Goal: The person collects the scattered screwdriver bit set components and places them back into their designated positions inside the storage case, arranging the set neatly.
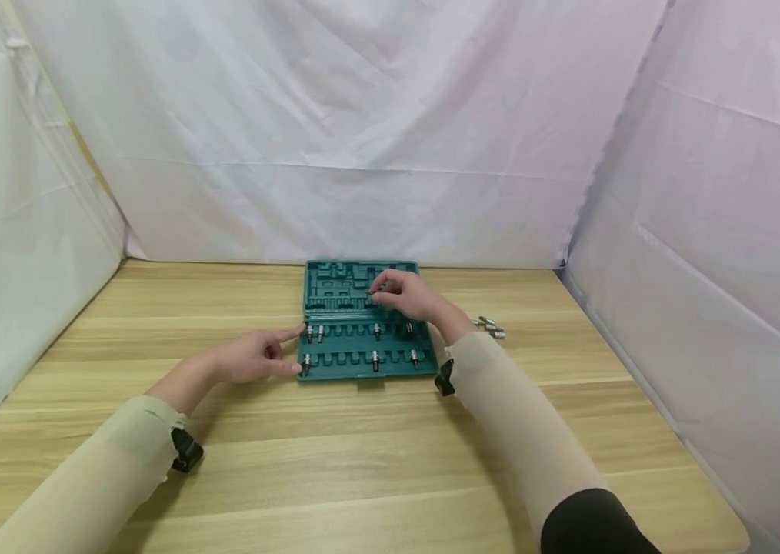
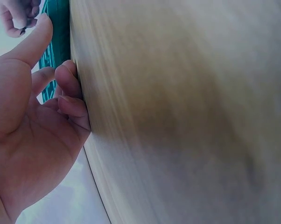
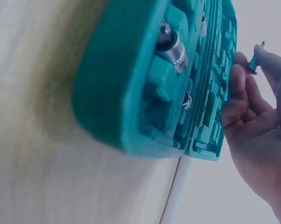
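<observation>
An open green socket case [image 1: 341, 346] lies on the table with several silver-and-dark bit sockets [image 1: 375, 360] seated in the slots of its near half. My right hand [image 1: 407, 296] is over the far half, pinching one small bit socket [image 3: 253, 63] between thumb and fingertips. At the case's left side, the thumb and forefinger of my left hand [image 1: 251, 358] reach out to the edge. Its other fingers are loosely bent, as the left wrist view shows. Close up in the right wrist view, a seated bit socket [image 3: 173, 46] sits near the case's corner.
Several loose bit sockets [image 1: 490, 329] lie on the wooden table [image 1: 335, 462] to the right of the case, beyond my right forearm. White sheeting [image 1: 335, 169] hangs behind the table and on both sides.
</observation>
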